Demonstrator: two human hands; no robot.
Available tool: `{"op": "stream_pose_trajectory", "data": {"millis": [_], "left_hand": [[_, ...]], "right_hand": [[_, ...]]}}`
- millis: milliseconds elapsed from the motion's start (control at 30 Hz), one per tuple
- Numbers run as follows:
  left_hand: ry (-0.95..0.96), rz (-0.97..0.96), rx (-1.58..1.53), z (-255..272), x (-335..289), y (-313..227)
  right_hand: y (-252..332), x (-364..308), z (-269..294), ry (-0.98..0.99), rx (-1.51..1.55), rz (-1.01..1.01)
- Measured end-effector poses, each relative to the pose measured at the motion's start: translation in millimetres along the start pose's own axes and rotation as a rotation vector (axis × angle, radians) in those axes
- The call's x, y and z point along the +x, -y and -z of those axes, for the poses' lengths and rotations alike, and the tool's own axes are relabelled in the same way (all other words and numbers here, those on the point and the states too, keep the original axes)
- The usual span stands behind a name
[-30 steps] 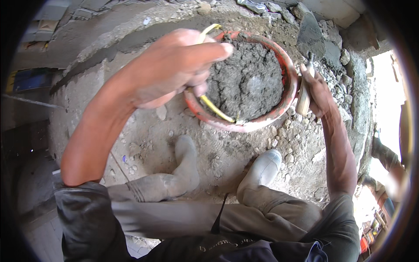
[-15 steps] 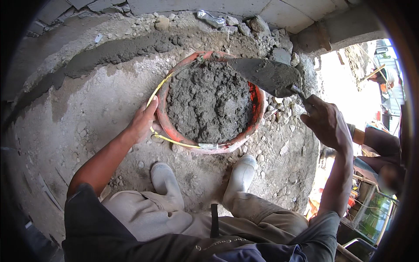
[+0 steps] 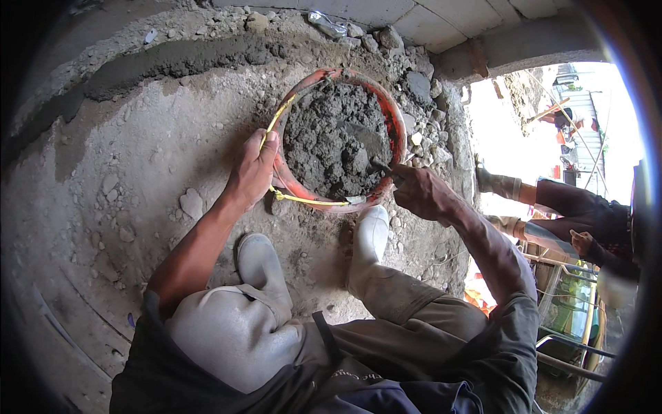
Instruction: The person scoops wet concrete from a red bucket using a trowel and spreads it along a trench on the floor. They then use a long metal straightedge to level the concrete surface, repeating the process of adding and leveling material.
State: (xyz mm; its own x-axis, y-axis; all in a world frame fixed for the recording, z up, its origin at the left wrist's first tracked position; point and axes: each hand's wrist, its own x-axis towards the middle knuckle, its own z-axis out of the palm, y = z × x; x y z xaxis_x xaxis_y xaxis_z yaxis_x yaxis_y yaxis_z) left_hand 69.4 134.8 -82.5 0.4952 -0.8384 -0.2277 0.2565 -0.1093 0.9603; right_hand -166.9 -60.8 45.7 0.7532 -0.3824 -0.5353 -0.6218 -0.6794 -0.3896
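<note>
A round orange-red bucket [image 3: 396,127] full of wet grey mortar [image 3: 321,131] is on the ground in front of me. A yellow rope [image 3: 314,200] runs along its left and near side. My left hand [image 3: 252,169] grips the bucket's left rim by the rope, thumb on top, the other fingers mostly hidden. My right hand [image 3: 422,193] is closed round the handle of a trowel at the bucket's near right edge. The trowel's blade [image 3: 367,140] lies in the mortar, smeared with it and hard to tell apart from it.
A strip of wet mortar [image 3: 165,63] runs along the ground at the far left, below a block wall [image 3: 386,8]. Rubble [image 3: 424,141] lies right of the bucket. My white boots [image 3: 372,231] stand close to it. Another person [image 3: 579,214] is at the right, near metal bars.
My right hand has brought the trowel from beyond the bucket's right rim down and left, its blade now in the mortar. The left hand still holds the rim. The other person shows more.
</note>
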Motion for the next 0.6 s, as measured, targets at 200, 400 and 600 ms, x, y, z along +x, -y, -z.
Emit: {"op": "stream_pose_trajectory", "data": {"millis": [200, 400, 600], "left_hand": [[-0.116, -0.041, 0.155, 11, -29, -23], [-0.160, 0.065, 0.241, 8, -42, -46], [-0.101, 0.124, 0.135, 21, -45, -40]], "right_hand": [[19, 4, -1, 0.238, 0.029, 0.188], [-13, 22, -29, 0.109, 0.254, 0.561], [6, 33, 27, 0.529, 0.351, 0.152]]}}
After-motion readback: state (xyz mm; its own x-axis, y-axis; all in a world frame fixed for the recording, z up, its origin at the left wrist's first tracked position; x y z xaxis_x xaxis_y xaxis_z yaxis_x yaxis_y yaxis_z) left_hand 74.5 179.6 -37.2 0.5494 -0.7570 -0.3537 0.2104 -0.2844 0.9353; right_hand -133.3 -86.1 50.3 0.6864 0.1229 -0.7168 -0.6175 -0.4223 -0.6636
